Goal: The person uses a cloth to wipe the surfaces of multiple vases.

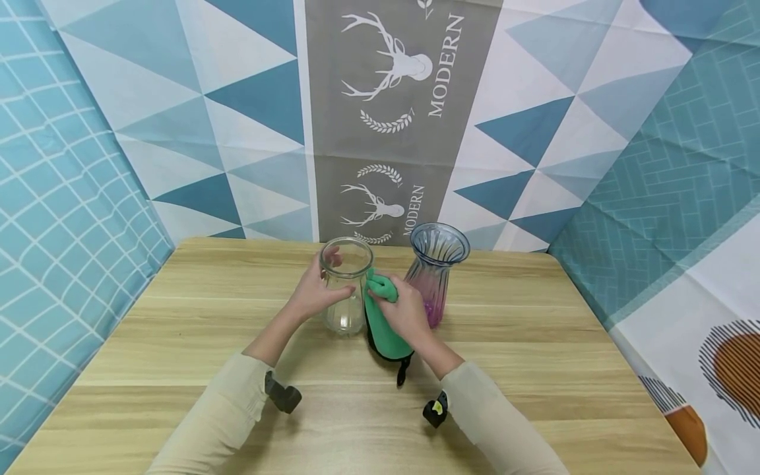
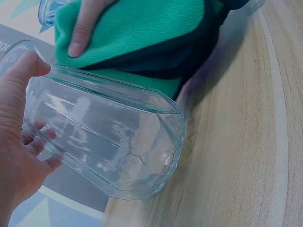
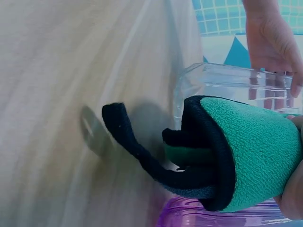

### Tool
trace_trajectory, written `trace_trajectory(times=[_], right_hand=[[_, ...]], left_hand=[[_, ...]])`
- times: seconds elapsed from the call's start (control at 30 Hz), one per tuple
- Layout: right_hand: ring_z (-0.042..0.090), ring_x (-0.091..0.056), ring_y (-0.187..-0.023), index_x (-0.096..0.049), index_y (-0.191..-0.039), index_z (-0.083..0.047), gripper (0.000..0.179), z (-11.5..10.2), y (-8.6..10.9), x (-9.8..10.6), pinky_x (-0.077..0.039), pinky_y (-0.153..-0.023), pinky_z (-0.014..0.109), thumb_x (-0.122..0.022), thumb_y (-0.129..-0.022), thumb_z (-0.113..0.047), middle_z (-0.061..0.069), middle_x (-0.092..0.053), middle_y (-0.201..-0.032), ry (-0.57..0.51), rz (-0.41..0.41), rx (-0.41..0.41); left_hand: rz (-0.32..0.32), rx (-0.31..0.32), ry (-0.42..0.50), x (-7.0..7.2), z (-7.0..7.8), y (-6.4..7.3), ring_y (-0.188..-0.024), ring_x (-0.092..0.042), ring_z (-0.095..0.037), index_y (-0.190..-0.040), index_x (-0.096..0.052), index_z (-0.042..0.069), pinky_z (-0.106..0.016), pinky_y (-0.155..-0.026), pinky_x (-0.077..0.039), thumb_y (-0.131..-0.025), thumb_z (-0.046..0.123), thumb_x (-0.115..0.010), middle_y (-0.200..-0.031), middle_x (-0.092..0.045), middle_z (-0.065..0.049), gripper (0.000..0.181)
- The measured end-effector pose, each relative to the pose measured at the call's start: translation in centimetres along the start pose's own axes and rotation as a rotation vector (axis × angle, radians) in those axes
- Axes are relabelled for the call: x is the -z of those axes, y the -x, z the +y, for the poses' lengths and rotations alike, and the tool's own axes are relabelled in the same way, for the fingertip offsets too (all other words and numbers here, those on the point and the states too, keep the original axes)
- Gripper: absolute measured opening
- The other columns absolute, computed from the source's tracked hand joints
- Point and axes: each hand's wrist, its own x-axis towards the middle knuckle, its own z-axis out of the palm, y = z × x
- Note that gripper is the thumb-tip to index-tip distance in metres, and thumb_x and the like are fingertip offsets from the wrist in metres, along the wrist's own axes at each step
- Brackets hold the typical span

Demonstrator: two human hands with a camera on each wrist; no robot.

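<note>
My left hand grips a clear ribbed glass vase near its top, the thumb on the near side and the other fingers behind the glass. In the left wrist view the clear vase fills the middle. A folded green cloth with black edging is bunched in my right hand, beside the vase's right side. From the right wrist, the green cloth shows its black trim and a dangling black loop. Whether the cloth touches the glass is unclear.
Just right of my right hand stands a second vase, blue at its flared rim and pink-purple lower down. Both vases are near the back of the wooden table. A patterned cloth backdrop hangs behind it.
</note>
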Motion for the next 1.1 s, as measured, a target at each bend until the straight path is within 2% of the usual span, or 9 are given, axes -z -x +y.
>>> trace_trajectory(times=[0.17, 0.53, 0.77, 0.97, 1.1], right_hand=[[0.024, -0.066, -0.099, -0.065, -0.114, -0.010, 0.036, -0.5, -0.6, 0.4, -0.055, -0.083, 0.039, -0.074, -0.081, -0.020, 0.010, -0.070, -0.108, -0.026, 0.053, 0.055], [0.025, -0.066, -0.098, -0.064, -0.115, -0.012, 0.036, -0.7, -0.9, 0.5, -0.055, -0.080, 0.040, -0.073, -0.081, -0.020, 0.011, -0.070, -0.107, -0.031, 0.048, 0.056], [0.024, -0.066, -0.096, -0.064, -0.113, -0.010, 0.034, -0.4, -0.8, 0.2, -0.054, -0.080, 0.040, -0.073, -0.081, -0.020, 0.010, -0.070, -0.106, -0.009, 0.022, 0.051], [0.024, -0.066, -0.096, -0.064, -0.113, -0.012, 0.033, 0.0, -0.4, -0.2, -0.054, -0.079, 0.038, -0.072, -0.083, -0.022, 0.008, -0.069, -0.109, 0.036, -0.015, 0.020], [0.024, -0.067, -0.094, -0.064, -0.114, -0.013, 0.033, 0.2, 0.0, -0.4, -0.054, -0.077, 0.038, -0.072, -0.083, -0.022, 0.008, -0.070, -0.107, 0.064, -0.034, -0.009]], left_hand=[[-0.012, -0.011, 0.003, 0.2, 1.3, 0.4, -0.130, -0.040, -0.038, -0.141, -0.027, -0.001, -0.058, -0.108, -0.030, -0.077, 0.005, -0.071, -0.136, -0.046, -0.027, 0.077], [-0.027, -0.028, 0.026, 0.2, 1.1, 0.3, -0.131, -0.039, -0.039, -0.142, -0.025, -0.003, -0.059, -0.108, -0.029, -0.077, 0.002, -0.069, -0.137, -0.045, -0.027, 0.078], [-0.020, -0.037, 0.037, -0.2, -2.0, -1.0, -0.132, -0.039, -0.036, -0.143, -0.026, 0.006, -0.057, -0.109, -0.029, -0.076, 0.005, -0.072, -0.138, -0.046, -0.023, 0.082], [0.001, -0.035, 0.042, -0.5, -2.7, -1.2, -0.131, -0.041, -0.030, -0.142, -0.029, 0.012, -0.057, -0.110, -0.027, -0.074, 0.018, -0.079, -0.137, -0.048, -0.017, 0.085], [0.027, -0.026, 0.033, -0.7, -2.8, -1.1, -0.130, -0.043, -0.029, -0.141, -0.029, 0.012, -0.055, -0.111, -0.026, -0.070, 0.024, -0.083, -0.139, -0.047, -0.016, 0.090]])
